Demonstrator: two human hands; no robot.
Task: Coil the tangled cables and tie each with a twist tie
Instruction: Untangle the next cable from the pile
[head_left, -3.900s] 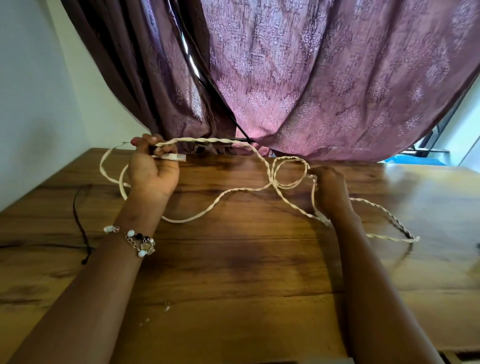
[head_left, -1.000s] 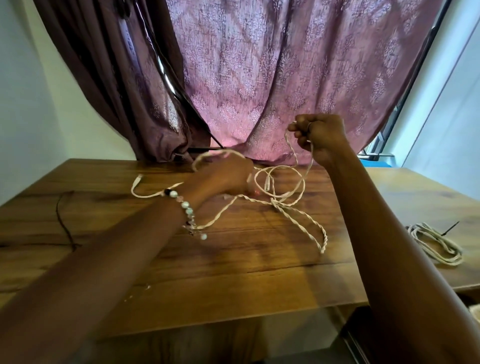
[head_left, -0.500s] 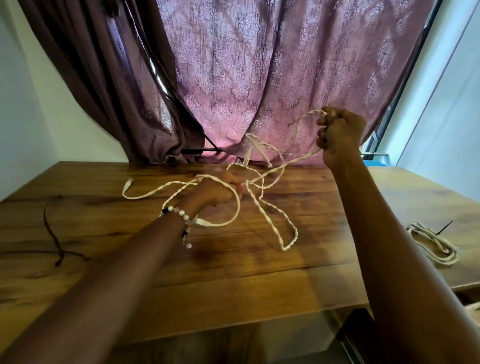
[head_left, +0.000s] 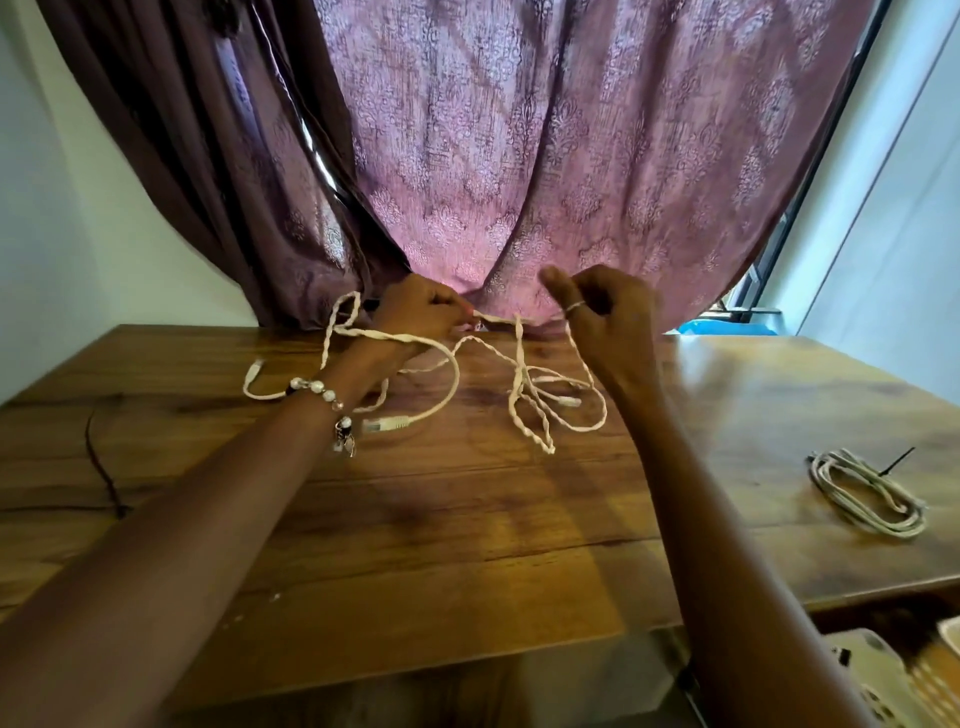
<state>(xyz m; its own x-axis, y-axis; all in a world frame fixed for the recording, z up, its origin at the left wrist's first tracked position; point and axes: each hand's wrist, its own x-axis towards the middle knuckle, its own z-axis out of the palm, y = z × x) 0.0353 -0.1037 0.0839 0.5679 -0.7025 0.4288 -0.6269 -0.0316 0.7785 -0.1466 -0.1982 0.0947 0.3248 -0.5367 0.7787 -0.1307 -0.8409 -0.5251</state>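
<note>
Both hands are up at the far edge of the counter (head_left: 467, 519), each with a grip on the same cream twisted cable (head_left: 519, 374). The left hand (head_left: 421, 312) has its fingers curled in, pinching the cable at the fingertips. The right hand (head_left: 608, 312) is also curled, and the strand looks looped once around a finger there, so it's holding rather than just touching.

Between the two grips a short stretch of cable runs pretty much straight left to right, just above the wood and right in front of the curtain (head_left: 519, 156). That taut bit is the key thing imo: its long axis goes hand to hand, and everything still tangled hangs below and toward the person. A knotted, twisty bunch drops down from the middle of that span, closer to the right hand. A bigger loose loop swings around under the left wrist and ends in a plug (head_left: 387, 425) lying on the counter, nearer the left hand.

So my guess is the untangling step isn't finished, no coiling on this one yet. Off to the right, well apart, sits a coiled cable (head_left: 867, 499) with a dark twist tie (head_left: 896, 461) sticking out, so that one looks done.
</note>
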